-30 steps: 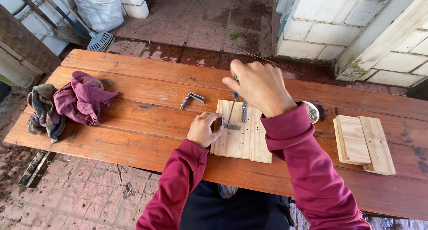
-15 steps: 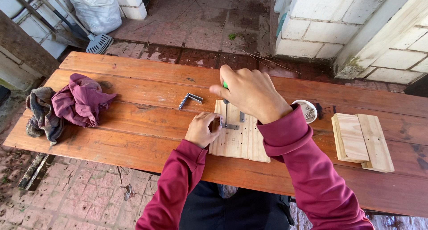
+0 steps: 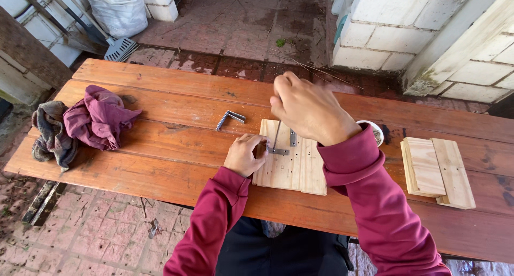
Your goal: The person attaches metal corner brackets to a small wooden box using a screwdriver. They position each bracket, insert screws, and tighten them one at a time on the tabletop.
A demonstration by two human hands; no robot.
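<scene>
At the bottom centre of the frame two maroon sleeves rise from the person's dark lap toward a reddish plank tabletop point(image 3: 160, 169). The left hand point(image 3: 244, 154) lies knuckles up at the left edge of a pale wooden panel point(image 3: 292, 166), its fingers curled and pressing on a small metal bracket point(image 3: 278, 150) that sits on the panel's upper left part. Just above, the right hand point(image 3: 308, 111) hovers with wrist bent down, its grip closed around the top of a thin screwdriver point(image 3: 276, 135) whose shaft stands nearly upright with the tip at the bracket. A second bracket strip point(image 3: 293, 137) lies on the panel beside it. Another angled bracket point(image 3: 230, 117) rests on the tabletop to the upper left of the panel. At right lies a stack of pale boards point(image 3: 436, 171), and a small white round container point(image 3: 375, 130) peeks from behind the right wrist. At far left a purple cloth point(image 3: 99, 118) sits bunched against a grey rag point(image 3: 49, 134). Beyond are wet brick paving, white block walls and a white sack point(image 3: 119, 8) at upper left.
</scene>
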